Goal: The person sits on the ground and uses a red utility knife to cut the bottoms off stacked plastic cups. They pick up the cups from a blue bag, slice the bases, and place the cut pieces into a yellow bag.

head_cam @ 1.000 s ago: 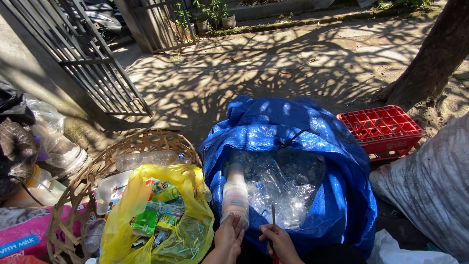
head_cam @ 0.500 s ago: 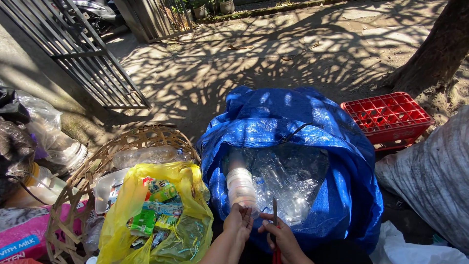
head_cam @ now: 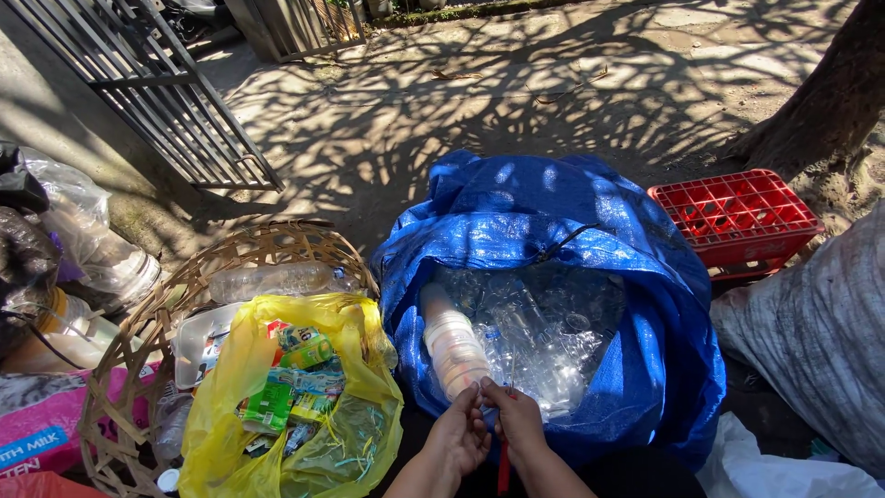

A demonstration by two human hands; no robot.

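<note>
**Hands pinching at sack mouth**

Both hands, left hand and right hand, are pinching a stack of cups over the blue sack, already bottle-filled. Yellow bag at 9 o'clock is waiting, still full.

Just beyond the fingers, a stack of cups was milky, smooth plastic, lying among clear, glossy bottles. The sack around them was shiny blue woven plastic.
</note>
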